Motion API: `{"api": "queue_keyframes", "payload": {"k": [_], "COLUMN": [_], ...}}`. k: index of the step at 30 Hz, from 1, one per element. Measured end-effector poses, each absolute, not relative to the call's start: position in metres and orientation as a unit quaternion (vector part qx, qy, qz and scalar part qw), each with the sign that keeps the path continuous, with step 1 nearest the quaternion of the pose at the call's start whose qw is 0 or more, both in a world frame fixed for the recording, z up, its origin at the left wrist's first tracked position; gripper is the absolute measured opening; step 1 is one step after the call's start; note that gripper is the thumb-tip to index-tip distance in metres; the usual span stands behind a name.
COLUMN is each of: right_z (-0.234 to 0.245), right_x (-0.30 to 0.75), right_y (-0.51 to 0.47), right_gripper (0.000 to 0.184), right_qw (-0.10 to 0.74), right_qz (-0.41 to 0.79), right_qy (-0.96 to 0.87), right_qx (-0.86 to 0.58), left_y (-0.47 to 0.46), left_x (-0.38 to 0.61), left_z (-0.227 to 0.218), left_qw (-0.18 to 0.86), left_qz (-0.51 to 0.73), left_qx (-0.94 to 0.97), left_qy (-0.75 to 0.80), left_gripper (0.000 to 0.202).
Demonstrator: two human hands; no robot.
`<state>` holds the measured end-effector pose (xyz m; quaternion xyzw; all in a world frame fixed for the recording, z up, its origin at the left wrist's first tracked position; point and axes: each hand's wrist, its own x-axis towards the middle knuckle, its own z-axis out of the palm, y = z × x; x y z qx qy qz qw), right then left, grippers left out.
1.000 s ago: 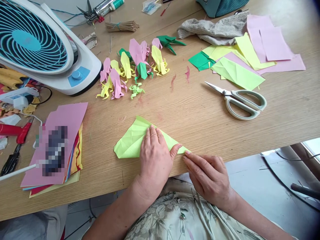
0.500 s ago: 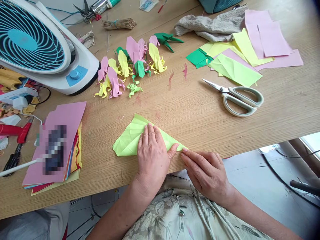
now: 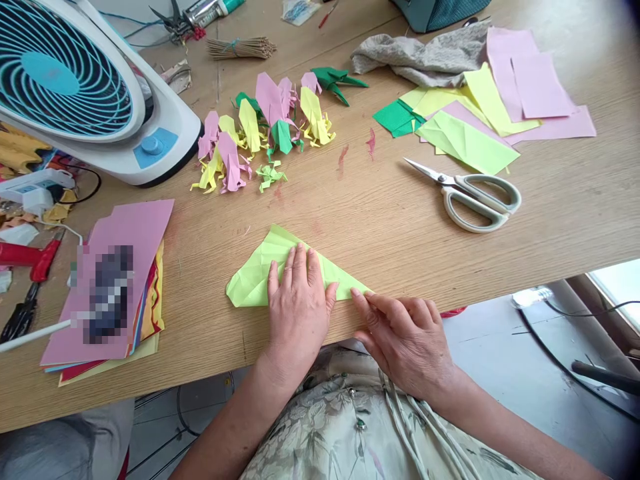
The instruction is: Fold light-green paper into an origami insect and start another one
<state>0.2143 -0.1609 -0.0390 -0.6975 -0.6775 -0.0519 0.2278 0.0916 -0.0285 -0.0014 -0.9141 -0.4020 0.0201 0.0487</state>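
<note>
A light green folded paper (image 3: 257,275) lies near the front edge of the wooden table (image 3: 390,227). My left hand (image 3: 298,303) lies flat on it, fingers stretched out and pressing it down. My right hand (image 3: 403,337) sits at the table edge, its fingertips pressing the paper's right point. Neither hand lifts the paper.
Scissors (image 3: 473,195) lie to the right. A cluster of folded paper figures (image 3: 260,133) sits behind the paper. A fan (image 3: 85,93) stands at the back left, a stack of coloured sheets (image 3: 120,287) at the left, loose sheets (image 3: 480,113) and a grey cloth (image 3: 425,57) at the back right.
My left hand slid a little to the left on the paper and its thumb drew in. My right hand's fingertips followed leftward along the paper's lower edge.
</note>
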Motion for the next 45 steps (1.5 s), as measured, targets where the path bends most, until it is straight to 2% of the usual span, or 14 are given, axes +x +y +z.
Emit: {"api": "queue_keyframes", "payload": {"k": [16, 26, 31, 45], "right_z": [-0.036, -0.018, -0.024, -0.035], "right_x": [0.218, 0.215, 0.214, 0.215], "right_y": [-0.177, -0.152, -0.132, -0.145], "right_gripper": [0.045, 0.047, 0.044, 0.058], "right_qw": [0.193, 0.234, 0.219, 0.170], "right_qz": [-0.082, -0.054, -0.034, -0.034], "right_qy": [-0.640, -0.702, -0.741, -0.754], "right_qx": [-0.739, -0.671, -0.634, -0.634], "left_y": [-0.030, -0.032, -0.032, -0.038], "left_x": [0.091, 0.094, 0.094, 0.103], "left_z": [-0.002, -0.006, -0.007, -0.009], "left_qw": [0.042, 0.028, 0.028, 0.005], "left_qz": [0.018, -0.001, 0.003, -0.019], "left_qx": [-0.913, -0.906, -0.907, -0.889], "left_qy": [-0.405, -0.422, -0.420, -0.458], "left_gripper": [0.054, 0.054, 0.053, 0.057]}}
